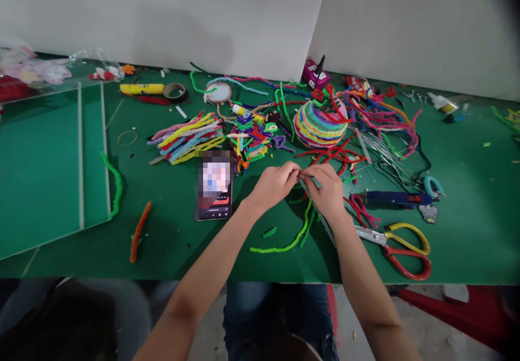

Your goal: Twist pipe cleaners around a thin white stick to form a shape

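Observation:
My left hand (278, 184) and my right hand (325, 186) meet over the middle of the green table (162, 252), fingertips pinched together. Between them is something too small to make out. A thin pale strip (326, 226) runs down from the fingertips under my right hand. Light green fuzzy stems (303, 234) lie just below the hands, and red stems (335, 154) just beyond them. Behind these sits a round basket-like form (319, 128) wound from colourful stems. The phone (215, 187) lies left of my left hand.
Scissors (384, 237) and a blue tool (394, 198) lie at the right, near wire stems (385, 160). Bundled colourful stems (189, 137), tape (175, 93) and a yellow tube (142, 89) are behind the phone. A clear sheet (93, 155) covers the left, by an orange stem (140, 232).

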`<state>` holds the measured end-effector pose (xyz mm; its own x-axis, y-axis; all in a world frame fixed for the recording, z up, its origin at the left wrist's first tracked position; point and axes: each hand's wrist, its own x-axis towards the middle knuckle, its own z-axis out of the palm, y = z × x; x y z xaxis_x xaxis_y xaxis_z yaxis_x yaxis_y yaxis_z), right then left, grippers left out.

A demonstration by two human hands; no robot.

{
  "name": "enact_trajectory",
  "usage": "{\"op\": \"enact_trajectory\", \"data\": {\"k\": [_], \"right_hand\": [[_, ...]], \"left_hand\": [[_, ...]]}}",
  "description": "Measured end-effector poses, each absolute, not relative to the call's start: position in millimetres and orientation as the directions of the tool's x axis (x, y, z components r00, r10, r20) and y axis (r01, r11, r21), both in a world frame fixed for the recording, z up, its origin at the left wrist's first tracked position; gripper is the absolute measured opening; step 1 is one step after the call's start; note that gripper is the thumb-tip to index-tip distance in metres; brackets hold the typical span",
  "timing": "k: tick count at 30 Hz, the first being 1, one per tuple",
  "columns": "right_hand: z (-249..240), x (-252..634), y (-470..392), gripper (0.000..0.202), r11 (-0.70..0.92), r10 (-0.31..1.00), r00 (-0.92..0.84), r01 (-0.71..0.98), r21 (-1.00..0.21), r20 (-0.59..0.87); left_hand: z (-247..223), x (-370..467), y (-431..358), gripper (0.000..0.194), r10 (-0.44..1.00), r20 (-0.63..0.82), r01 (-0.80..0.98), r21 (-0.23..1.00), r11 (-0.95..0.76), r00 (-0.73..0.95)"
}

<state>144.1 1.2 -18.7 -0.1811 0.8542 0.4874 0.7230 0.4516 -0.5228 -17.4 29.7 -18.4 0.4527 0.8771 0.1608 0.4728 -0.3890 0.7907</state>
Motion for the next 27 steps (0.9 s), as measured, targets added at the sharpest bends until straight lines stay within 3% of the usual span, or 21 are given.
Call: {"op": "enact_trajectory", "data": {"k": [4, 9, 14, 18, 20, 23, 27], "right_hand": [[-16.8, 142.6, 0.1, 0.01, 0.402, 0.882, -0.143, 0.724, -0.56, 0.448], [-11.8, 137.0, -0.8, 0.011, 0.255, 0.949, -0.021, 0.635, -0.729, 0.313], [-9.7, 131.3, -2.0, 0.014, 0.025, 0.994, 0.088, 0.35, -0.936, 0.06], [-9.6, 128.4, -3.4, 0.02, -0.076, 0.993, 0.105, 0.148, -0.986, -0.061], [-9.9, 128.7, -3.1, 0.021, -0.079, 0.991, 0.118, 0.093, -0.993, -0.068], [-10.8, 131.6, -1.5, 0.024, -0.047, 0.98, 0.194, 0.062, -0.997, -0.034], [-10.3, 134.5, -0.8, 0.027, 0.003, 0.952, 0.301, 0.171, -0.985, 0.055]], "left_hand": [[-19.0, -14.6, 26.9, 0.013, 0.905, 0.188, 0.437, 0.826, -0.355, 0.381], [-20.7, -8.3, 22.3, 0.012, 0.91, 0.286, 0.372, 0.843, -0.388, 0.299], [-25.8, -5.3, 20.7, 0.012, 0.863, 0.433, 0.357, 0.788, -0.502, 0.259], [-28.8, -3.0, 17.4, 0.014, 0.805, 0.511, 0.358, 0.722, -0.592, 0.301], [-27.0, -0.1, 14.5, 0.015, 0.861, 0.44, 0.312, 0.805, -0.505, 0.255], [-22.0, 5.2, 12.0, 0.016, 0.965, 0.188, 0.125, 0.969, -0.212, 0.181], [-17.9, 8.0, 15.2, 0.016, 0.976, -0.056, -0.132, 0.988, 0.085, 0.212]]}}
